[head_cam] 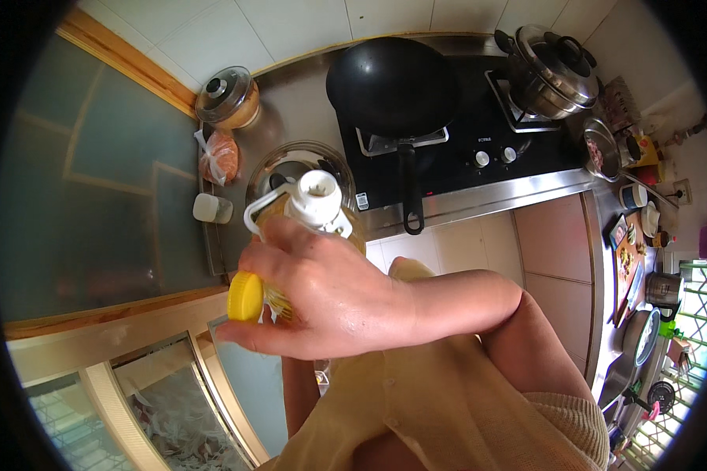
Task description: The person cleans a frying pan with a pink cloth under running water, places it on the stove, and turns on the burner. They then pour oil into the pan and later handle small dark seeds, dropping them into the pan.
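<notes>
My right hand (336, 294) reaches across from the right and pinches a yellow ribbed screw cap (245, 296) between thumb and fingers. Its index finger lies by the white loop handle of a large clear plastic bottle (318, 203), whose white mouth is uncapped and faces up. Behind the right hand, the left forearm rises; only a bit of my left hand (267, 314) shows beside the bottle, so its grip is hidden. Past the bottle lies a round glass lid (297, 150) with a metal rim. A black wok (395, 88) sits on the left burner, its handle pointing towards me.
A steel lidded pot (551, 76) stands on the right burner of the black gas hob (465, 168). At left are a glass-lidded pot (230, 100), a knotted bag (219, 158) and a white-lidded jar (211, 208). A steel pan with meat (601, 150) and a cutting board (624, 277) lie right.
</notes>
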A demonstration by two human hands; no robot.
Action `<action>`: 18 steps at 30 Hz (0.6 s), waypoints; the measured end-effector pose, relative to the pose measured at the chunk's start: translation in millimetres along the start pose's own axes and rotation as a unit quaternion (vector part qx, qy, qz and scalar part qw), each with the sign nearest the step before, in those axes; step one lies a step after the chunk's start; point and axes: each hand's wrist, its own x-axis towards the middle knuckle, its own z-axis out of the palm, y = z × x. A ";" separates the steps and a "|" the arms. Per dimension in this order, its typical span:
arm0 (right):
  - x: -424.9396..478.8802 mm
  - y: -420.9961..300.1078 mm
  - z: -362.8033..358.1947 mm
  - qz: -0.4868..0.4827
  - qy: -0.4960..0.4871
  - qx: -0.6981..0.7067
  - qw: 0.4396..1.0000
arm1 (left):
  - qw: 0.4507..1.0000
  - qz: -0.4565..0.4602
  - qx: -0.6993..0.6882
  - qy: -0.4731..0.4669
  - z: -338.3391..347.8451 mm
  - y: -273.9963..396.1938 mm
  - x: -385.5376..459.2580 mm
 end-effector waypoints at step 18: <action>36.0 87.9 -53.9 0.072 0.068 -0.145 0.984 | 0.991 -0.005 0.107 0.084 59.6 19.2 29.0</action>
